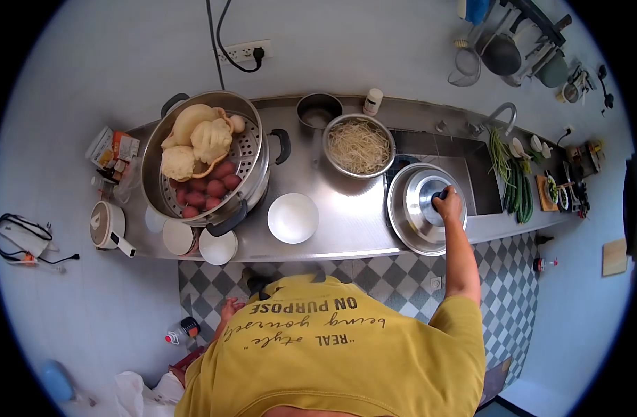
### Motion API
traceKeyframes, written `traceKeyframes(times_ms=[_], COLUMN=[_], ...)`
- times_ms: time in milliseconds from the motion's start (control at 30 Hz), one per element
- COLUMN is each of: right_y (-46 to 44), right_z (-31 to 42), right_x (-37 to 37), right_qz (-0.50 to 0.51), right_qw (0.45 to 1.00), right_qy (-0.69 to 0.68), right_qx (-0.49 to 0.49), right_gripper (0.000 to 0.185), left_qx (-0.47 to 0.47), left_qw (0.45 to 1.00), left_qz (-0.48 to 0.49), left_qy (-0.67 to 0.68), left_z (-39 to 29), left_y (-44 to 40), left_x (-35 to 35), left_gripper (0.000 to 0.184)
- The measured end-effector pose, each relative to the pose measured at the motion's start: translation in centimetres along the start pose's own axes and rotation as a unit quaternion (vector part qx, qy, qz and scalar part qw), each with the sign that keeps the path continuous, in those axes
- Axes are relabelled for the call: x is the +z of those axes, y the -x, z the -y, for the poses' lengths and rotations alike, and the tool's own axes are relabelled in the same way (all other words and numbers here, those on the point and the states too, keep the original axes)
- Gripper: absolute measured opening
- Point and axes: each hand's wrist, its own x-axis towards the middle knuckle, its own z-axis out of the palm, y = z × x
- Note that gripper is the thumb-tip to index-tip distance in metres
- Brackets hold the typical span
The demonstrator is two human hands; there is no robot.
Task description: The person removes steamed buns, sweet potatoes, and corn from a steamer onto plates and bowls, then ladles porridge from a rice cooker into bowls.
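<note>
My right hand is closed around the black knob of a domed metal lid. The lid lies over the counter by the left side of the sink, and whatever is under it is hidden. My left hand hangs low beside my body, below the counter's front edge, with its fingers loosely apart and nothing in them. Behind the lid stands a metal bowl of bean sprouts. A white bowl sits nearer the front edge.
At left, a large steamer holds pale buns and reddish round items. An empty dark pot and a white bottle stand at the back. The sink is to the right, with green vegetables beyond it. Utensils hang above.
</note>
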Motion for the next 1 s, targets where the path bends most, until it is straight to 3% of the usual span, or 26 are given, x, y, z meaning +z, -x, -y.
traceKeyframes(times_ms=[100,167,267,333,467,633,767,833,1000], right_y=[-0.7,-1.5,-1.6,-1.6,-1.5,-1.2,0.7,1.5,5.2], right_z=[0.1,-0.1,1.1,1.5,2.5,2.7,3.5,3.5,4.2], right_x=[2.0,3.3,3.3,3.3,1.9,1.5,0.7,0.5,2.7], right_qz=[0.017,0.029,0.027,0.009,0.041,0.082,0.011,-0.051,-0.218], right_qw=[1.000,0.999,0.999,0.999,0.997,0.995,0.997,0.995,0.971], right_qy=[-0.005,-0.020,-0.027,-0.027,-0.039,0.047,0.073,0.072,-0.079], right_qx=[0.003,-0.015,-0.023,-0.039,-0.050,-0.013,0.027,0.040,-0.064], right_gripper=[0.047,0.049,0.049,0.049,0.060,0.074,0.071,0.066,0.034], left_qx=[0.045,0.092,0.079,0.073,0.142,0.234,0.231,0.175,0.113], left_qw=[0.998,0.989,0.996,0.994,0.973,0.927,0.920,0.924,0.931], left_qz=[0.008,-0.008,0.002,-0.060,-0.122,-0.155,-0.119,-0.083,0.073], left_qy=[-0.041,-0.117,0.030,0.047,0.135,0.247,0.292,0.329,0.340], left_z=[-0.2,-5.4,-3.5,-5.5,-9.4,-17.3,-21.1,-22.8,-25.2], left_y=[0.2,7.3,4.8,5.8,6.0,7.1,4.9,4.8,3.2], left_x=[0.1,3.8,2.0,2.9,2.7,2.7,1.6,1.5,0.6], left_gripper=[0.045,0.040,0.033,0.032,0.029,0.029,0.033,0.038,0.043])
